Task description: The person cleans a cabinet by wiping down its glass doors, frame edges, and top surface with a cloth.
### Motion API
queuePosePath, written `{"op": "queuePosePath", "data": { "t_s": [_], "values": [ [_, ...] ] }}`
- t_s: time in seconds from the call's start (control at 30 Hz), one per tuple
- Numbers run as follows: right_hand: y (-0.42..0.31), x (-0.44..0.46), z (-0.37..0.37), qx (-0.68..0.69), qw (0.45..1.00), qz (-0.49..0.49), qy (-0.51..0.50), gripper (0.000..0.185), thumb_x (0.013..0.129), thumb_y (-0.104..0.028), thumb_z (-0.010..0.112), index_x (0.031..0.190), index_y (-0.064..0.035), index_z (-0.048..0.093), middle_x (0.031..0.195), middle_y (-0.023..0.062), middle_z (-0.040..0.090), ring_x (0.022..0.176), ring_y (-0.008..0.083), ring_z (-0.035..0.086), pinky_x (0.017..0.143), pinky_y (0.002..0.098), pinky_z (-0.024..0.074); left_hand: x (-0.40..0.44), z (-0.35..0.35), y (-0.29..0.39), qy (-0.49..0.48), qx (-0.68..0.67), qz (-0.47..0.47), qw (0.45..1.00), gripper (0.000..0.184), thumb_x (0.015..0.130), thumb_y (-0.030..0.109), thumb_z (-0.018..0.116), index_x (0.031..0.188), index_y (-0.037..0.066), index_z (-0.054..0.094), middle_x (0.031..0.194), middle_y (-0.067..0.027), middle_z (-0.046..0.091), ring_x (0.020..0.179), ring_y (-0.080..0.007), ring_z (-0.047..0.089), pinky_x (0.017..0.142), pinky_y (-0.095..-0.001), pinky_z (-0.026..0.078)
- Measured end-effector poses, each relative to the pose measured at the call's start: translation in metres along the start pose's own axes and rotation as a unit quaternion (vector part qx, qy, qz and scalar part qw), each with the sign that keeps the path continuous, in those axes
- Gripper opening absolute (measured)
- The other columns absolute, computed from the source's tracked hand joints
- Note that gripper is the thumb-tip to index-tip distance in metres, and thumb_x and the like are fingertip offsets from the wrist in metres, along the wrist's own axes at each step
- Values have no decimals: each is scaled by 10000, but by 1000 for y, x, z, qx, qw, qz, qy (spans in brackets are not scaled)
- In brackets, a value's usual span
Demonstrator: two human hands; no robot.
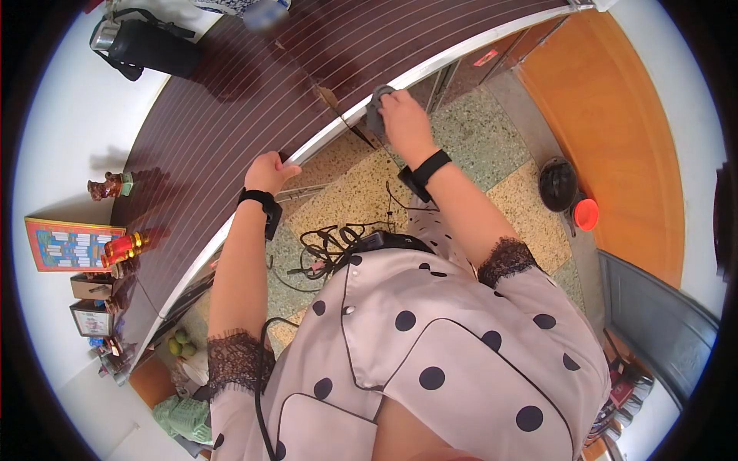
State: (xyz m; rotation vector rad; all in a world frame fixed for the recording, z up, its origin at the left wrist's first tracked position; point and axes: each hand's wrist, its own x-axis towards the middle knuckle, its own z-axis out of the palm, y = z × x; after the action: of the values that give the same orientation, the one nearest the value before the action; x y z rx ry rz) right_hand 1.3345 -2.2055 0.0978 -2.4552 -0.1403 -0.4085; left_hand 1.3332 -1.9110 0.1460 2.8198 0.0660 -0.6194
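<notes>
A crumpled grey cloth (pixel 377 114) is gripped in my right hand (pixel 406 123), against the white front edge (pixel 415 75) of a dark, striped surface (pixel 261 100). Farther left along the same edge, my left hand (pixel 269 174) rests with its thumb apart from the other fingers, which lie together at the edge; nothing shows in it. A brown, torn-looking patch (pixel 328 96) on the surface lies just left of the cloth.
A black bottle bag (pixel 161 48) stands at the surface's back left. Figurines (pixel 110 185) and a framed picture (pixel 73 244) line its left end. Black cables (pixel 327 250) hang at my waist. A black helmet-like object (pixel 557 184) and red bowl (pixel 586 214) are right.
</notes>
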Motion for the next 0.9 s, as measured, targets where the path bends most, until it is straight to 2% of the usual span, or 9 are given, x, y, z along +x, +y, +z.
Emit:
{"op": "queuePosePath", "data": {
  "t_s": [0.13,0.27,0.37,0.53,0.6,0.63,0.7,0.8,0.9],
  "values": [
    [23,9,-10,-1,998,27,61,98,833,-105,587,885,-22,595,896,168,572,804,373,582,697,445,497,-1,2,-2,8,-8,4,1000,511,671,403,807,653,63,426,650,-137,538,626,-318,523,588,-410,421],
    [4,3,2,0,999,1,39,92,851,-89,545,895,-29,599,888,160,576,815,368,584,708,438,498,-1,0,-2,3,-9,11,1000,508,675,401,805,654,63,426,656,-138,543,631,-317,527,590,-411,422],
    [4,3,-2,7,1000,-22,15,182,830,-65,499,956,-4,615,912,171,577,876,356,578,743,433,486,0,0,0,1,-1,2,1000,506,678,397,803,655,63,424,653,-139,539,633,-325,525,592,-414,422],
    [22,16,-12,-56,997,24,42,133,798,-52,509,879,-17,608,851,155,558,841,332,578,729,420,491,0,2,-2,9,-6,16,1000,517,685,399,799,655,61,408,644,-141,521,624,-338,506,586,-419,414],
    [5,11,0,-34,997,-48,43,130,840,-90,507,890,-15,602,865,165,563,853,360,580,734,432,489,-1,0,-1,2,0,9,1000,517,685,400,799,655,62,408,645,-143,522,624,-338,507,585,-420,414],
    [-6,7,2,-28,999,-40,-12,130,827,-86,514,894,-16,602,868,165,566,867,356,578,738,427,490,0,-1,1,-5,6,2,1000,518,685,400,799,655,62,408,646,-146,523,623,-338,508,585,-420,414],
    [-4,6,1,-8,999,-52,10,128,823,-84,515,888,-18,602,868,164,577,855,357,582,729,425,492,0,-2,2,-2,1,1,1000,515,685,399,799,655,63,409,645,-147,525,624,-339,510,585,-421,414],
    [19,13,-15,-27,998,-2,58,100,797,-64,515,822,-23,602,849,153,565,850,336,576,743,425,488,-1,0,-1,5,-3,6,1000,510,684,396,799,654,65,413,647,-150,532,627,-338,517,587,-420,417],
    [15,11,-8,-49,998,11,37,125,804,-72,507,855,-32,614,845,153,566,855,338,575,743,429,486,-1,1,0,5,0,10,1000,504,685,392,799,655,62,419,655,-150,541,635,-334,525,594,-415,423]
  ]
}}
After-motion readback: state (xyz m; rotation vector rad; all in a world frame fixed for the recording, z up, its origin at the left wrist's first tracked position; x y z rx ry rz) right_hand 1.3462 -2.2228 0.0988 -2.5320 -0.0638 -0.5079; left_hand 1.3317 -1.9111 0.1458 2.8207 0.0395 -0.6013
